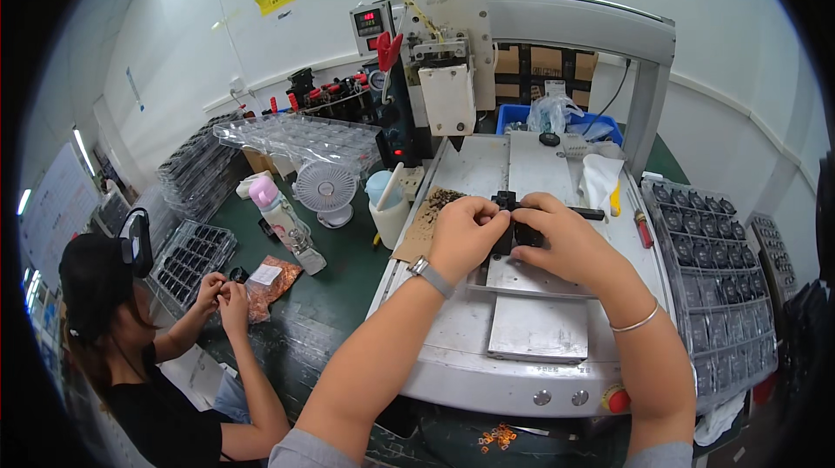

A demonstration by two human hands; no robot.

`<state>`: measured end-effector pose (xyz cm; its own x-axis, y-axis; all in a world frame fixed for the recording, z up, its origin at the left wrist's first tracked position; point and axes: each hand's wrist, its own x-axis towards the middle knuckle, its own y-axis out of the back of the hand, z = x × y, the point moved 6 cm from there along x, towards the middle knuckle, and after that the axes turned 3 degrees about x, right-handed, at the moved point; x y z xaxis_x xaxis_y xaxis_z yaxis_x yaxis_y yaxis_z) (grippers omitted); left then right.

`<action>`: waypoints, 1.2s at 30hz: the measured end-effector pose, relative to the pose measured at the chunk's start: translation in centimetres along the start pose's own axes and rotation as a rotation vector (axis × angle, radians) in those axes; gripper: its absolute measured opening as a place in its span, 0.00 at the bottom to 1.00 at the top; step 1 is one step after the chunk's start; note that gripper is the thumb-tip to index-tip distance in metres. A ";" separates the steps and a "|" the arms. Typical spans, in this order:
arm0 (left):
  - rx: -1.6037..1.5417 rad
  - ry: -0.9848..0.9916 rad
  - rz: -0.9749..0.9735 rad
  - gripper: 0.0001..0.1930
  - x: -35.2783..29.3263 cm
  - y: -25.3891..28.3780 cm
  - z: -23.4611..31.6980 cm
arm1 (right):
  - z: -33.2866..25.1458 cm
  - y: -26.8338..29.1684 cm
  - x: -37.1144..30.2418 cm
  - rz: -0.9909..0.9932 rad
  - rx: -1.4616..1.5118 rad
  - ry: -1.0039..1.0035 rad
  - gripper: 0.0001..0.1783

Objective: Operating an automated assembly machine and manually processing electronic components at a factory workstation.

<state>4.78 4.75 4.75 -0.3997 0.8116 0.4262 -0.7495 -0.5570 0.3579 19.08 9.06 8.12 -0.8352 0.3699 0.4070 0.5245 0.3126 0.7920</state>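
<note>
Both hands meet over a small black block-shaped fixture point(503, 201) on the metal bed of a benchtop machine. My left hand point(470, 233) is closed in a pinch at the fixture's left side; what sits between its fingertips is hidden. From the right, the thumb and fingers of my right hand point(561, 237) curl around a black part point(527, 235) against the fixture. A black bar point(587, 213) sticks out behind that hand. Beside my left hand lies a piece of brown cardboard point(424, 229) with many tiny dark pieces point(444, 200) on it.
The machine's white head point(447, 100) hangs beyond my hands. Clear trays of black parts point(709, 250) stand on the right. A red button point(617, 400) is at the front edge. Leftward are a fan point(326, 190), a bottle point(283, 216) and a co-worker point(148, 355) handling a small piece.
</note>
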 end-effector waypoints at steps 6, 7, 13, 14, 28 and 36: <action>-0.281 0.076 0.237 0.08 0.1 1.4 1.7 | 0.0 0.6 0.2 -0.014 -0.027 -0.063 0.24; -0.282 0.073 0.239 0.08 -0.1 1.7 1.9 | 0.1 0.5 0.4 -0.061 -0.032 -0.064 0.25; 0.045 -0.312 0.321 0.07 -1.7 3.2 4.8 | 0.8 2.5 2.2 0.270 0.041 -0.077 0.24; 0.044 -0.316 0.323 0.07 -1.8 3.3 5.0 | 1.1 1.7 2.6 0.293 0.115 -0.062 0.24; -0.013 -0.427 0.395 0.06 -2.5 4.0 5.5 | -0.3 0.0 2.4 0.311 -0.058 0.140 0.22; -0.021 -0.354 0.418 0.06 -2.6 4.7 5.1 | -1.5 -0.2 2.3 0.329 -0.117 0.234 0.19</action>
<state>5.00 -0.94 9.57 -0.4665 0.4104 0.7836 -0.5763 -0.8130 0.0828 16.75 8.54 9.56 -0.6485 0.2208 0.7285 0.7583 0.1044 0.6434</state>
